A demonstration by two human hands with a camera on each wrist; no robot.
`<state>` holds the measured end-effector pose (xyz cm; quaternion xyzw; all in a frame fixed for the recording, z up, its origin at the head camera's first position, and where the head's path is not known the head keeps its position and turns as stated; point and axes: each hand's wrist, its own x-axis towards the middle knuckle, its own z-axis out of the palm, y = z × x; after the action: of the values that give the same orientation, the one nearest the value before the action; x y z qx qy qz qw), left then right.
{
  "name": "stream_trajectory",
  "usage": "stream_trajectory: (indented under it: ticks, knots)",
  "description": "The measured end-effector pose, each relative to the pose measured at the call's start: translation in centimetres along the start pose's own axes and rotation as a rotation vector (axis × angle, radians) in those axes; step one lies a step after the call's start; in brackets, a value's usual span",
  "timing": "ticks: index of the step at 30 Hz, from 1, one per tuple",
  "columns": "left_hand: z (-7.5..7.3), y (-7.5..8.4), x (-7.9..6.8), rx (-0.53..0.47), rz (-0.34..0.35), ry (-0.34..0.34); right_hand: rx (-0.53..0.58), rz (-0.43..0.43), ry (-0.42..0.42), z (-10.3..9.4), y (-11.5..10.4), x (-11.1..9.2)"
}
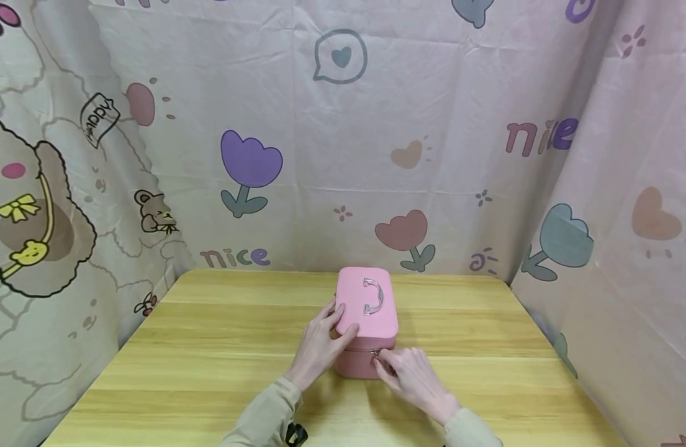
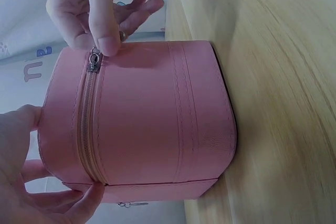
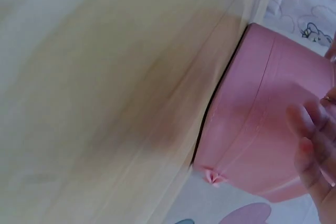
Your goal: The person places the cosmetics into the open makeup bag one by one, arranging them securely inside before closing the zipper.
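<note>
A pink zippered case (image 1: 365, 363) with a silver handle (image 1: 380, 297) on its lid stands upright on the wooden table. My left hand (image 1: 316, 347) holds the lid's left edge near the front corner; thumb and a finger rest on top while other fingers lie against the side (image 2: 86, 203). At the front, my right hand (image 1: 412, 377) pinches the metal zipper pull (image 2: 94, 60) between thumb and index finger. The front stretch of zipper (image 2: 86, 124) looks fastened, and the lid sits down on the body. In the right wrist view the right fingers (image 3: 310, 150) partly cover the case.
The wood-grain table (image 1: 220, 347) extends around the case on all sides. A patterned curtain (image 1: 320, 155) hangs behind the table's far edge and along both sides. A small pink bow-like tab (image 3: 212, 177) shows on the case's lower side.
</note>
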<state>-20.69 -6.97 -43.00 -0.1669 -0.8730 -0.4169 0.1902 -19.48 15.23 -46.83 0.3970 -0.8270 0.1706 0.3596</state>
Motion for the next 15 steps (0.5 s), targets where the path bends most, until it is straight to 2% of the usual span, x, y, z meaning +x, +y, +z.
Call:
stream_trajectory:
  ticks: [8, 15]
  knots:
    - [0.0, 0.0, 0.0, -0.032, -0.002, -0.008, 0.09, -0.054, 0.005, -0.4, 1.0, -0.5]
    - [-0.1, -0.1, 0.0, -0.085, -0.03, -0.037, 0.146, -0.049, 0.021, -1.3, 2.3, -1.3]
